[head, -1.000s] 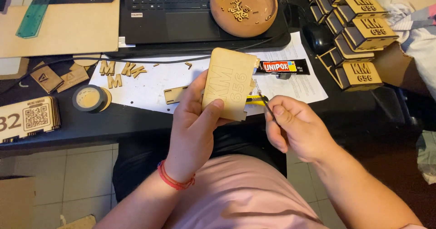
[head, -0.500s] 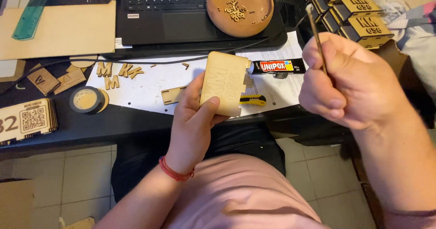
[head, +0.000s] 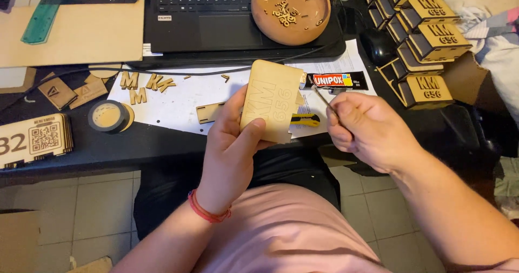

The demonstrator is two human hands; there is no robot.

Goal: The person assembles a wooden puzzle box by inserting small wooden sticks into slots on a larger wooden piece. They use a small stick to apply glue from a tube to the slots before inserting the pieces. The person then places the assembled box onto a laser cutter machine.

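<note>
The likeliest slip, as I judge it, is the thin stick (head: 323, 101) in the right hand (head: 367, 132) wandering off its mark: it is pinched far back from its tip, so a small tremor could drag the point across the face of the wooden panel (head: 272, 101) instead of along its edge. If there is glue on that tip, which I cannot tell from here, a smear on the engraved face would be hard to hide. The other risk is the panel itself pivoting, since the left hand (head: 232, 143) grips it only by the lower edge, thumb (head: 250, 139) pressed on the front and the fingers curled behind, leaving the top free to rock if the stick pushes on it. The right hand's fingers are closed tight around the stick, nothing else in them. The panel stands almost upright above the left fingers, held up over the lap in front of the bench (head: 130, 143), and its right edge is just beside the stick's tip; whether the two touch I cannot make out. Just past the right fingers, on the white paper (head: 178, 97), lie a glue tube (head: 335, 81) and a yellow cutter (head: 305, 120), close enough to be knocked by a careless move.
</note>
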